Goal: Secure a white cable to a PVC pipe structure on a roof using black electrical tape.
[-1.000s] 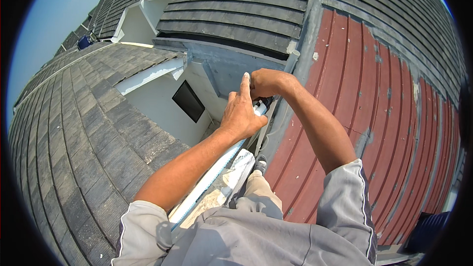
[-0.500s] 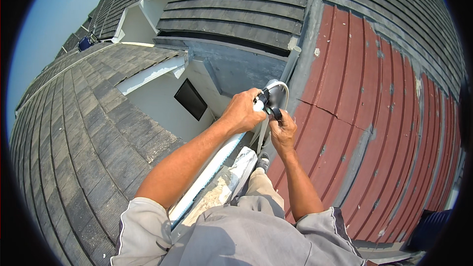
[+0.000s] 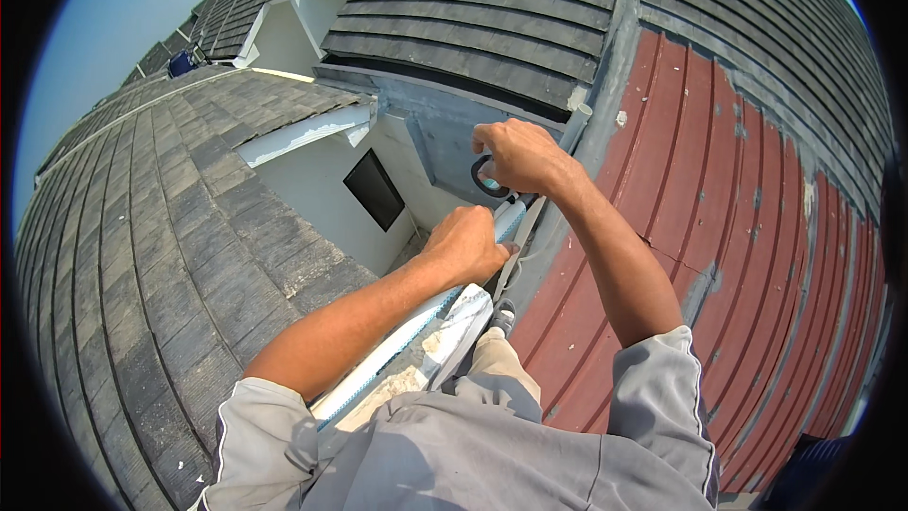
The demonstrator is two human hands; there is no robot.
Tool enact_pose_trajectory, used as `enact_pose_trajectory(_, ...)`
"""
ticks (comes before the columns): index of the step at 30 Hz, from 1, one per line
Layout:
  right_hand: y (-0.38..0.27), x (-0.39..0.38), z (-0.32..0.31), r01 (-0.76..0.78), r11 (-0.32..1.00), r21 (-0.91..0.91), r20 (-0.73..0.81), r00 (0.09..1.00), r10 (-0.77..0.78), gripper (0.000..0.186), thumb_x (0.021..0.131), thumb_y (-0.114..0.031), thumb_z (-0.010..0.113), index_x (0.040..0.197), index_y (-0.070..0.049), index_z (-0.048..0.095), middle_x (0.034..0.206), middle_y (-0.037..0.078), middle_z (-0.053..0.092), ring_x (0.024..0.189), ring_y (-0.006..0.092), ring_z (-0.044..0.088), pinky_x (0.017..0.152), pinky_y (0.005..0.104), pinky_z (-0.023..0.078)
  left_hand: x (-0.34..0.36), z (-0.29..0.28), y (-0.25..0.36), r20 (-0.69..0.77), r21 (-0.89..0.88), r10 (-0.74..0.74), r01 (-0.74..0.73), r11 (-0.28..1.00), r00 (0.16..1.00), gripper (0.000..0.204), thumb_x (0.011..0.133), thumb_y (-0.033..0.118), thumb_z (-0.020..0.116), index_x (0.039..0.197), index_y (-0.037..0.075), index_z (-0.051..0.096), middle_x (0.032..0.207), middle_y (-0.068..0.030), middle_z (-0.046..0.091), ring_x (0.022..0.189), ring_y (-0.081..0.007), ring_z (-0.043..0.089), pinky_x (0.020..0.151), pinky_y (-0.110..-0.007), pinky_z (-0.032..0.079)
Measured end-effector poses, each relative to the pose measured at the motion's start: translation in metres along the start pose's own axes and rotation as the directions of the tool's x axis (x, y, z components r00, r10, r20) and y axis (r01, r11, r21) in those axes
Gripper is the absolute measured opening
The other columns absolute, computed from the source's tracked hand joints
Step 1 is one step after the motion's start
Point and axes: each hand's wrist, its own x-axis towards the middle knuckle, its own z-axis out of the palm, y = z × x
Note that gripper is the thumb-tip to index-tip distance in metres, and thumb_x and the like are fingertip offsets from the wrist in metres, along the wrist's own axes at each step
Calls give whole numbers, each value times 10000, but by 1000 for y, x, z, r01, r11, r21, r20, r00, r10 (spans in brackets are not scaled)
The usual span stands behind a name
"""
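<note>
My right hand (image 3: 520,156) is shut on a roll of black tape (image 3: 493,189), held above the far end of a long white-and-blue pipe (image 3: 509,220). Lower down, my left hand (image 3: 462,244) grips that pipe, its fingertips mostly hidden behind it. Pale cords or thin tubes (image 3: 511,270) hang just right of my left hand. A weathered white beam or ledge (image 3: 456,326) runs beside the pipe below my hands, near my shoe (image 3: 503,320).
Grey tiled roofing (image 3: 161,255) slopes at left, beside an opening down to a white wall with a dark window (image 3: 374,191). A red ribbed metal roof (image 3: 738,293) lies at right, along a grey flashing strip (image 3: 615,114). More tiled roof (image 3: 463,9) rises ahead.
Since half a second ago my right hand has risen with the black tape to above the pipe's end, its forearm swinging right. My left hand sits slightly lower along the pipe.
</note>
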Motion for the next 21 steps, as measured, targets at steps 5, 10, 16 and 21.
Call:
enact_pose_trajectory(5,9,18,8,-163,986,40,394,909,134,230,859,-249,837,897,-27,790,808,171,755,790,319,734,734,440,547,-5,0,-6,-106,-108,-1,-11,994,994,718,816,290,815,1346,-92,516,1196,-322,647,1145,-437,671,978,-492,532)
enact_pose_trajectory(10,14,-39,27,31,917,398,-516,834,196,145,866,-95,753,930,34,736,889,168,757,811,289,734,759,393,569,-2,-4,-12,-175,-60,63,-74,995,983,958,794,158,748,1613,38,265,1647,-325,249,1369,-480,522,1135,-510,458)
enact_pose_trajectory(16,7,-118,131,-259,706,659,-163,867,470,430,809,-153,792,1175,13,639,1078,170,727,960,245,708,820,408,557,12,5,-20,-146,-85,177,-190,978,973,939,738,174,702,1608,92,357,1695,-243,225,1428,-460,471,1194,-473,409)
enact_pose_trajectory(21,13,-110,194,-59,473,879,-243,798,552,370,858,-78,756,1194,25,644,1078,169,729,954,290,733,860,364,563,20,12,-23,-175,-67,192,-206,976,966,878,736,152,707,1564,55,431,1613,-253,383,1396,-425,516,1171,-459,433)
